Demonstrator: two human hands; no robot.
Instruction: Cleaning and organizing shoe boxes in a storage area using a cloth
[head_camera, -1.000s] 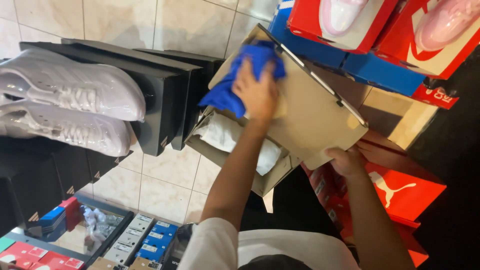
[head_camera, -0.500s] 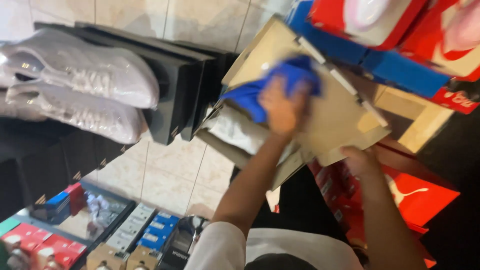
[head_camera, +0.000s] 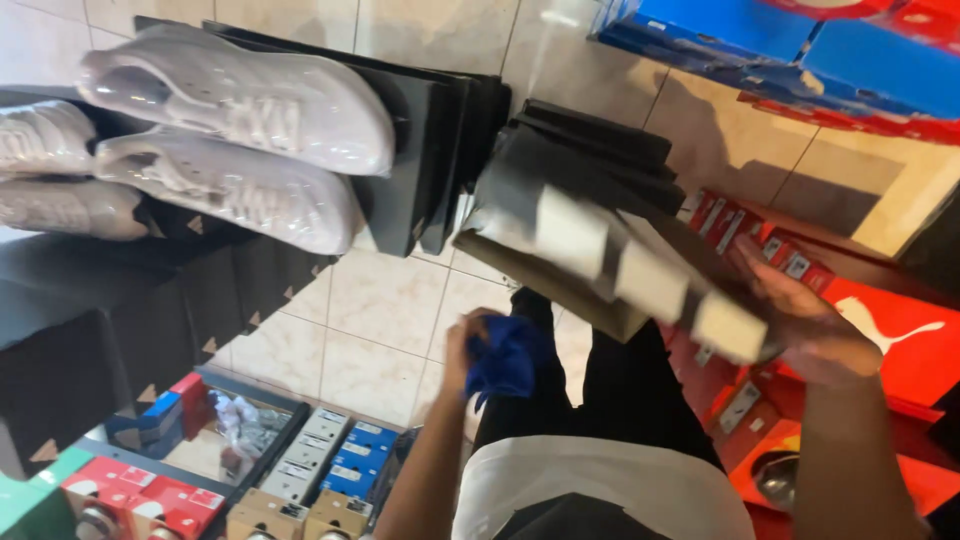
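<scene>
Tiled floor (head_camera: 385, 300), red boxes (head_camera: 900, 340), stacked black shoeboxes (head_camera: 420, 160)

Looks like a shoe shop or its stockroom. White sneakers (head_camera: 240, 95) sit on top of black shoeboxes (head_camera: 420, 150), more boxes in blue (head_camera: 790, 50) and red (head_camera: 900, 340) are stacked on the right, and small labelled boxes (head_camera: 350, 455) line up low down. Tiled floor (head_camera: 385, 300), and a person holding a brown shoebox (head_camera: 600, 265).
</scene>
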